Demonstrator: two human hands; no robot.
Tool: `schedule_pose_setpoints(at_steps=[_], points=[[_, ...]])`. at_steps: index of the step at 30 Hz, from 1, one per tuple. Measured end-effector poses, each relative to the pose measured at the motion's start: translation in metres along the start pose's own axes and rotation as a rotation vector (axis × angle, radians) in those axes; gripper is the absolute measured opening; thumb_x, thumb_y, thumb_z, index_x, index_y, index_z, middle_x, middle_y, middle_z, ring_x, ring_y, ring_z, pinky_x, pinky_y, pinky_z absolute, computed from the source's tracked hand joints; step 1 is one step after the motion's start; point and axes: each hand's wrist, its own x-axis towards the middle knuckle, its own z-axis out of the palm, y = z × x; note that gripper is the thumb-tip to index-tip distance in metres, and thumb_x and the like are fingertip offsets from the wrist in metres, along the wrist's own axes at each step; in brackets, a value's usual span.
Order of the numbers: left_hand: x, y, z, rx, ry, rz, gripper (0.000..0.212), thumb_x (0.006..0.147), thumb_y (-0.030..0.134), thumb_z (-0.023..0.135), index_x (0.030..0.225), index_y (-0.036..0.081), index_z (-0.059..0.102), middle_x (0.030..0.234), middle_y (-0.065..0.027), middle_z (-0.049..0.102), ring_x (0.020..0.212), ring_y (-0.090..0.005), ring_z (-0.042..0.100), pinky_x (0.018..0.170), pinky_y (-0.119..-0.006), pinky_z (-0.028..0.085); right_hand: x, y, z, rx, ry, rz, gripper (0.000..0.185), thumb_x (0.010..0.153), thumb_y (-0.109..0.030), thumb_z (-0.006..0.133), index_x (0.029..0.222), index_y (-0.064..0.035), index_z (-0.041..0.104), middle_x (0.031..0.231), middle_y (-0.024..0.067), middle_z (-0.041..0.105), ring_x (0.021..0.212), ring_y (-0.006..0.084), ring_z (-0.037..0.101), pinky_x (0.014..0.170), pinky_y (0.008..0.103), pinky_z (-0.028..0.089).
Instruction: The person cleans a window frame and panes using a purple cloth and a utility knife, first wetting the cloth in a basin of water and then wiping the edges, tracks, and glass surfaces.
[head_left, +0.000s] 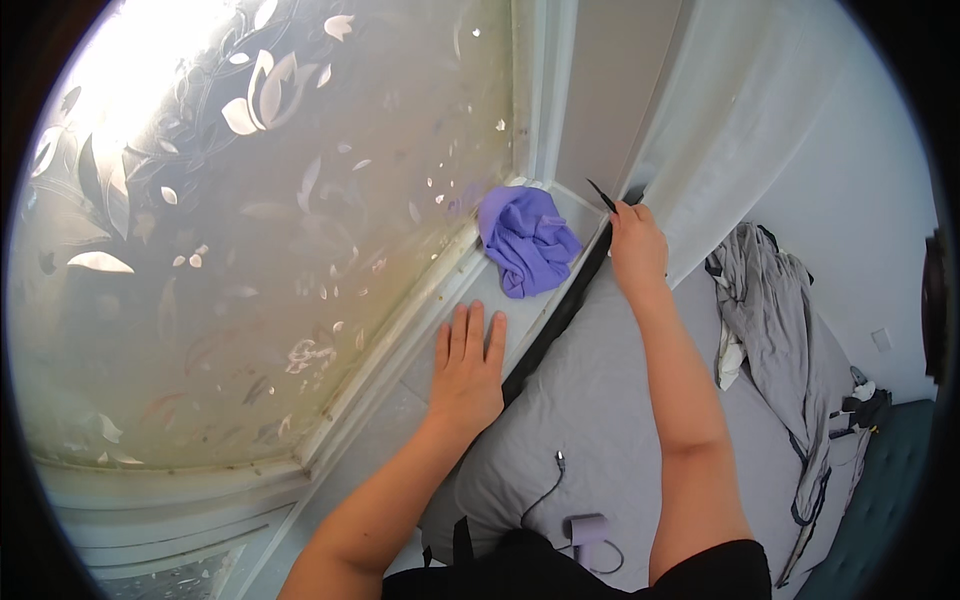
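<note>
My left hand (471, 375) lies palm down on the pale window sill (405, 390), fingers apart, with nothing in it. Just beyond its fingertips a crumpled purple cloth (527, 240) rests on the sill, against the window frame. My right hand (639, 244) is closed on a thin black tool (602, 196) near the far end of the sill. The tool's pointed end sticks out up and to the left; its exact kind cannot be told. A window pane (262, 225) with a frosted flower pattern fills the left side.
A white curtain (727, 142) hangs beyond my right hand. Below the sill is a bed with a grey sheet (600, 375), a cable (551, 487), a light purple device (589, 529) and rumpled grey clothing (772, 300). A dark green headboard (881, 480) stands at the right.
</note>
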Motion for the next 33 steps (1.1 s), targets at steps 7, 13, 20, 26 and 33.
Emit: schedule_pose_setpoints(at_steps=[7,13,20,26,33], points=[[0.002,0.001,-0.006,-0.064,-0.013,-0.021,0.08,0.067,0.014,0.07,0.136,0.003,0.03,0.141,-0.0221,0.024,0.131,-0.0385,0.022,0.106,-0.048,0.021,0.005,0.022,0.022,-0.231,-0.04,-0.129,0.012,0.082,-0.012,0.055,0.089,-0.0055,0.062,0.08,0.009,0.059,0.073,0.0269,0.059,0.061,0.0374,0.049],[0.002,0.001,-0.01,-0.099,-0.029,-0.036,0.081,0.067,0.015,0.071,0.136,0.004,0.03,0.141,-0.0213,0.023,0.132,-0.0382,0.021,0.106,-0.048,0.021,0.006,0.018,0.024,-0.137,0.218,-0.125,0.01,0.078,-0.01,0.056,0.085,-0.0067,0.063,0.076,0.0065,0.059,0.077,0.0248,0.059,0.061,0.0361,0.049],[0.001,0.002,-0.01,-0.103,-0.027,-0.034,0.082,0.067,0.015,0.072,0.136,0.004,0.03,0.141,-0.0213,0.024,0.131,-0.038,0.021,0.106,-0.048,0.021,0.002,0.025,0.031,-0.117,0.261,-0.133,0.012,0.079,-0.009,0.057,0.088,-0.0077,0.064,0.08,0.0061,0.06,0.077,0.025,0.059,0.06,0.0359,0.049],[0.002,0.003,-0.012,-0.11,-0.038,-0.042,0.082,0.067,0.017,0.072,0.136,0.005,0.03,0.141,-0.0212,0.024,0.131,-0.0379,0.022,0.106,-0.047,0.022,0.002,0.026,0.033,-0.16,0.176,-0.082,0.014,0.079,-0.009,0.058,0.091,-0.008,0.065,0.08,0.0055,0.06,0.077,0.0247,0.059,0.06,0.0358,0.049],[0.002,0.002,-0.012,-0.101,-0.055,-0.047,0.083,0.067,0.019,0.073,0.137,0.006,0.029,0.142,-0.0207,0.023,0.132,-0.0373,0.021,0.107,-0.046,0.021,0.001,0.026,0.037,-0.182,0.182,-0.093,0.015,0.078,-0.009,0.059,0.092,-0.0087,0.065,0.08,0.0046,0.061,0.075,0.0241,0.059,0.06,0.0344,0.049]])
